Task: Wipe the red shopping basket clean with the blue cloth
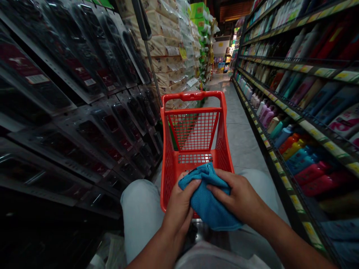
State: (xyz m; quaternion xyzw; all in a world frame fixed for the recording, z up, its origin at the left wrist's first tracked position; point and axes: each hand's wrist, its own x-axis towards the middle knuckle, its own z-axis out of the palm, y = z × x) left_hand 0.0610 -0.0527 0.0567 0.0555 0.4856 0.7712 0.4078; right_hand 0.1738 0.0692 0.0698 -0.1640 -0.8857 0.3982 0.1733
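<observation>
A blue mesh cloth [207, 198] is bunched between my two hands, just above the near end of a red plastic shopping basket [193, 96]. My left hand [181, 203] grips its left side, and my right hand [238, 196] presses on its right side with the fingers folded over it. The cloth hangs over the basket's near rim and hides that edge. Nothing else shows in the basket, whose slotted floor is partly visible. My knees in pale jeans [141, 213] lie below and to either side of it.
Shelves of dark packaged goods [84, 119] line the left side. Shelves of bottles with yellow price strips [294, 112] line the right. Plastic-wrapped tissue packs [165, 48] are stacked ahead on the left, beside a tiled aisle floor [238, 123] running forward.
</observation>
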